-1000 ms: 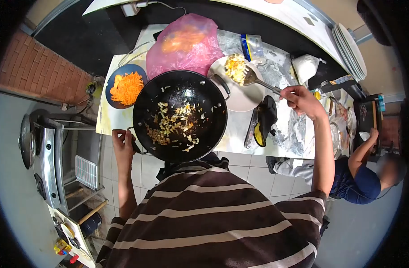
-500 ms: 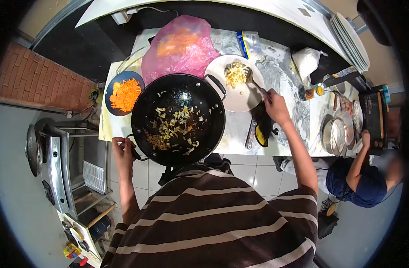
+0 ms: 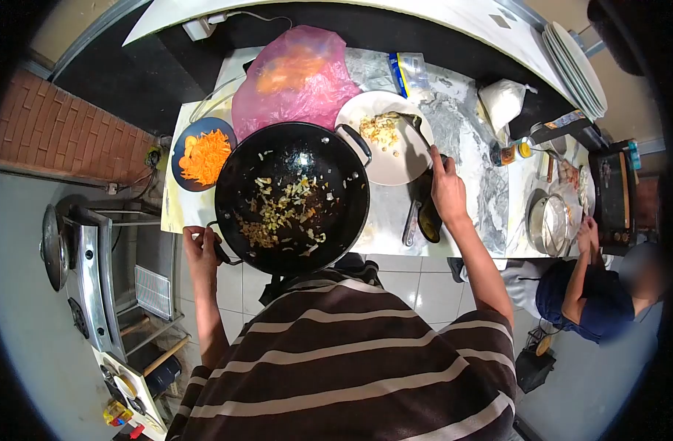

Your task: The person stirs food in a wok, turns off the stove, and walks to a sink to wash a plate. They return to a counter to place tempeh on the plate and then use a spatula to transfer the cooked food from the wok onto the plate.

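My left hand (image 3: 203, 248) grips the near-left handle of a black wok (image 3: 292, 147), with chopped, partly browned bits (image 3: 289, 206) scattered over its bottom. My right hand (image 3: 448, 187) is closed around the handle of a long spoon (image 3: 422, 134), whose exact shape is hard to make out. The spoon's head rests at the far side of a white plate (image 3: 386, 167), against a small heap of chopped pale food (image 3: 379, 131). Under my right wrist lie a knife (image 3: 411, 223) and a dark, elongated item (image 3: 429, 223), partly hidden by the hand.
A dark plate of shredded carrot (image 3: 208, 158) sits left of the wok. Behind it is a pink plastic bag (image 3: 300, 88). To the right are a white bag (image 3: 504, 103), a jar (image 3: 514, 153) and a metal pot (image 3: 550, 224). A co-worker (image 3: 590, 301) stands at the right end.
My right hand has shifted slightly left, and the spoon's head has moved across the food toward the plate's far edge. The heap has spread leftward. The co-worker's hands have come together.
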Tool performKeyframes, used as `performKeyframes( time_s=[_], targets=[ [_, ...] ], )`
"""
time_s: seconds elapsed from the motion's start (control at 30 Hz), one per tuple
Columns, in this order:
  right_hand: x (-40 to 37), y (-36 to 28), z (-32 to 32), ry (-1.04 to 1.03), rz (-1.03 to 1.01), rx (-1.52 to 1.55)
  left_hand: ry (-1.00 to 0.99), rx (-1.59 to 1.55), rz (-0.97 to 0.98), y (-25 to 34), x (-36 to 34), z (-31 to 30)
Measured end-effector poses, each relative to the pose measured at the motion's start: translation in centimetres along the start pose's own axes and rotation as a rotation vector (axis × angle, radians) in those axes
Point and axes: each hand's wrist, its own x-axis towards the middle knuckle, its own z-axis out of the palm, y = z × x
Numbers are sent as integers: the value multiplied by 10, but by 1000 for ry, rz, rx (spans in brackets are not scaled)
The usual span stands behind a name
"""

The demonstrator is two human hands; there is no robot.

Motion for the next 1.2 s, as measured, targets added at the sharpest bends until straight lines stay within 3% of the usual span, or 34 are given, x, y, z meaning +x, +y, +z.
performKeyframes(
  time_s=[0.33, 0.4, 0.47, 0.53, 0.6, 0.67, 0.77, 0.83, 0.97, 1.07, 1.2],
  targets=[
    [1, -5, -14, 17, 38, 96, -17, 4, 17, 3, -2, -1],
    [-3, -18, -37, 211, -53, 198, -11, -11, 38, -5, -1, -1],
    [-3, -38, -78, 225, -67, 341, 49, 41, 168, -19, 3, 0],
    [-2, -63, -117, 70, 70, 401, 99, 35, 127, -5, -4, 7],
    [3, -84, -145, -94, 27, 452, 88, -18, -24, 21, -14, 11],
    [14, -110, -160, -264, -74, 421, 98, -8, 65, -3, -2, 10],
    [35, -139, -136, -264, -341, 276, 145, 55, 192, -19, 2, 14],
    [55, -156, -110, -241, -454, 153, 284, 154, 412, -22, 0, 22],
    [99, -190, -74, -187, -613, 23, 328, 210, 336, -9, -5, 30],
    [99, -223, -71, -449, -678, -39, 328, 206, 361, -3, -3, 32],
    [80, -229, -70, -450, -876, 95, 356, 137, 333, -8, 2, 32]
  ],
)
